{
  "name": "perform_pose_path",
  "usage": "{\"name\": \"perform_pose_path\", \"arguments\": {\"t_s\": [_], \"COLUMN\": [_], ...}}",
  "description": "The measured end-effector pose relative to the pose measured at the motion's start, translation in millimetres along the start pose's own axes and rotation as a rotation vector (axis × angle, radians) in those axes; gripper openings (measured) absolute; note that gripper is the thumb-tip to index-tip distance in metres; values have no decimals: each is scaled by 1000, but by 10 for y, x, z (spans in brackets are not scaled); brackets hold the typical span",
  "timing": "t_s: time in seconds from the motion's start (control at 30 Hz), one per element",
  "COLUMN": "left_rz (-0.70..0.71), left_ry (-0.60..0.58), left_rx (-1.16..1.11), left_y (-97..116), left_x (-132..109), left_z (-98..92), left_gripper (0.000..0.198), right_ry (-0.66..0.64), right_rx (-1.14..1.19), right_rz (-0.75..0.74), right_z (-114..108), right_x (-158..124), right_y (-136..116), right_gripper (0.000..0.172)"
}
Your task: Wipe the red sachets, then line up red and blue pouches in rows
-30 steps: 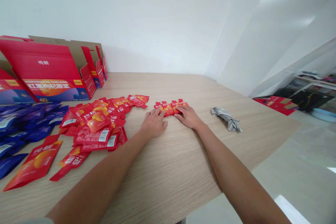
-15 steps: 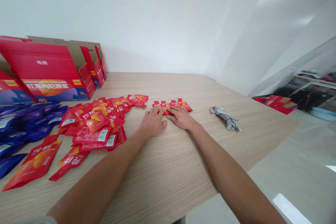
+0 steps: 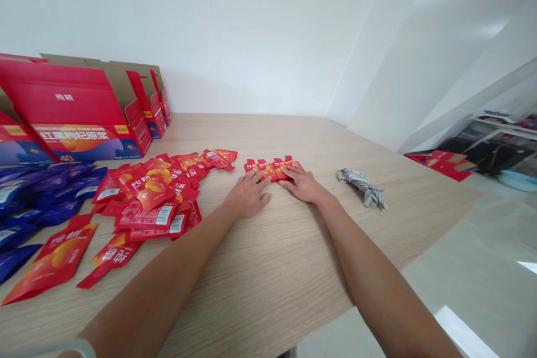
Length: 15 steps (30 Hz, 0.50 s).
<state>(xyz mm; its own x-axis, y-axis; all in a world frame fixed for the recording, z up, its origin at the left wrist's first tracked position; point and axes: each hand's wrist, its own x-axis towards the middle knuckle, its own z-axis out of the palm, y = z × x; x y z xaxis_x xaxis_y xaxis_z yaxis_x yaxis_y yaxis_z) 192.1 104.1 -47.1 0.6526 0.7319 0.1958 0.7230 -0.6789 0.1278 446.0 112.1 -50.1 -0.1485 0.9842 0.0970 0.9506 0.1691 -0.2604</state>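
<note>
Several red spouted pouches (image 3: 265, 168) lie side by side in an overlapping row on the table, their spout ends pointing away from me. My left hand (image 3: 248, 194) rests at the row's left part, fingers stretched out over the near edges. At the right end, my right hand (image 3: 304, 183) lies flat with its fingers spread over the last pouches, hiding parts of them. Neither hand is closed round anything. To the left of my left hand is a loose heap of red pouches (image 3: 153, 184), some face up and some showing barcodes.
Dark blue pouches (image 3: 50, 193) are piled at the far left. Behind them stand open red cartons (image 3: 84, 106) against the wall. A crumpled grey striped cloth (image 3: 361, 187) lies on the wooden table (image 3: 268, 268) to the right. Beyond the table's right edge is a red box (image 3: 440, 163).
My right hand has shifted right along the row, uncovering more of the middle pouches. My left hand has moved slightly right and remains at the row's left part.
</note>
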Motion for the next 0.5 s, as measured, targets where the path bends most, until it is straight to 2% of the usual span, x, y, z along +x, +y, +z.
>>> {"name": "perform_pose_path", "arguments": {"t_s": [0.23,0.33,0.43,0.5], "left_rz": [-21,-32,-28,-21], "left_ry": [-7,16,64,84], "left_rx": [-36,-25,-15,-23], "left_y": [-38,-28,-7,7], "left_x": [11,-3,-21,-29], "left_z": [18,6,-10,-18], "left_gripper": [63,62,56,51], "right_ry": [-18,80,192,205], "right_rx": [20,8,-25,-45], "right_rz": [-26,2,4,-19], "right_z": [-66,-44,-16,-9], "right_x": [-69,-47,0,21], "right_y": [-3,87,218,290], "right_gripper": [67,65,51,44]}}
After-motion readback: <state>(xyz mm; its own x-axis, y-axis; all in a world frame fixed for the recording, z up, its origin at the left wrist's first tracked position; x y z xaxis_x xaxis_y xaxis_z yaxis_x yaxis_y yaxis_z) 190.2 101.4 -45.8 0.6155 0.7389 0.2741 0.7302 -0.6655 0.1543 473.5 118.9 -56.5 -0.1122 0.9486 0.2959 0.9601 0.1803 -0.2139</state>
